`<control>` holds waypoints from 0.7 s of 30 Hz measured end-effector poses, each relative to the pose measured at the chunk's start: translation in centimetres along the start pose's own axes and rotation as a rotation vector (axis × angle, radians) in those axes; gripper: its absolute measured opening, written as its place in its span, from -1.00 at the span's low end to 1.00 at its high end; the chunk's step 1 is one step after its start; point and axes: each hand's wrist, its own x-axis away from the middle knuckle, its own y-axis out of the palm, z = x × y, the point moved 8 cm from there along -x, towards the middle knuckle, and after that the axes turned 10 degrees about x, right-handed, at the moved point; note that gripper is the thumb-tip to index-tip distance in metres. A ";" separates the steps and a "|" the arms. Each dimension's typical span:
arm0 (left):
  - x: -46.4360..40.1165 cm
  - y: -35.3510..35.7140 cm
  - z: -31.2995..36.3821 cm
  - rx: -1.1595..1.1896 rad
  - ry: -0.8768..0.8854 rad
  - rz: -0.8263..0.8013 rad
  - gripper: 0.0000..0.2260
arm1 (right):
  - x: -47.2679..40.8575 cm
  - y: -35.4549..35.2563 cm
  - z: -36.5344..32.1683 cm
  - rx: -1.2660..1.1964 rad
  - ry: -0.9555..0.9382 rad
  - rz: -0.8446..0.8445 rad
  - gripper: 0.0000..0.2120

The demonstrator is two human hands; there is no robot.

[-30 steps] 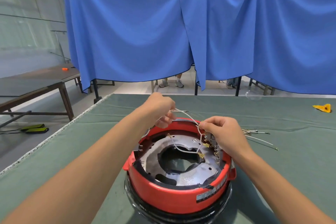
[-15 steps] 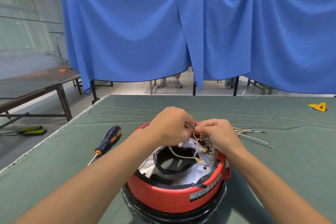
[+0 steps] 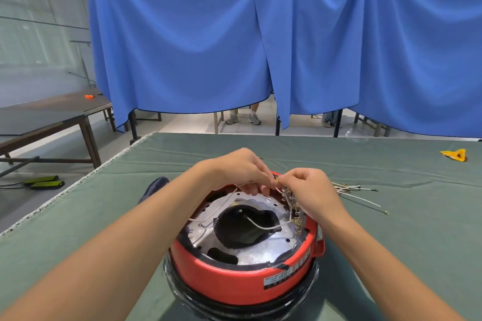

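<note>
White wire [image 3: 263, 227] is pinched by left hand [image 3: 234, 169] and right hand [image 3: 307, 187] at one o'clock on the red cooker [image 3: 242, 279]; a hard tug could bend neighbouring connectors [image 3: 297, 220].

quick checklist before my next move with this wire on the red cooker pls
1. Grip: left hand and right hand both pinch the white wire at its yellow connector: ok.
2. Cooker steady: sits base-up, flat on the table: ok.
3. Free terminal: the terminal row is partly hidden by the right hand: cannot tell.
4. Tangles: a second wire crosses the dark opening; whether it snags the held one: cannot tell.
5. Spare wires: on the table, right of the cooker, apart from the hands: ok.
6. Screwdriver: handle shows behind the left forearm, likely reachable: ok.
</note>
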 end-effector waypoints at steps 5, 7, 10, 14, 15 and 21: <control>-0.4 0.2 -0.7 0.034 -0.037 -0.034 -0.82 | -0.2 -0.7 0.4 0.029 -0.006 0.147 -0.93; -0.5 0.5 -1.2 0.012 -0.076 -0.062 -0.81 | -0.3 -0.9 0.8 0.006 0.006 0.178 -0.89; -0.6 1.3 -1.9 -0.106 -0.108 -0.077 -0.82 | -0.5 -0.8 1.4 -0.006 0.020 0.183 -0.85; -1.2 2.4 -1.8 -0.228 -0.075 -0.050 -0.86 | -0.7 -0.6 1.8 -0.008 0.035 0.168 -0.85; -1.4 2.6 -1.7 -0.234 -0.058 -0.033 -0.85 | -0.7 -0.5 1.8 -0.009 0.035 0.168 -0.85; -1.3 2.0 -1.3 -0.244 0.084 0.159 -0.88 | -0.8 -0.6 1.9 -0.023 0.028 0.168 -0.87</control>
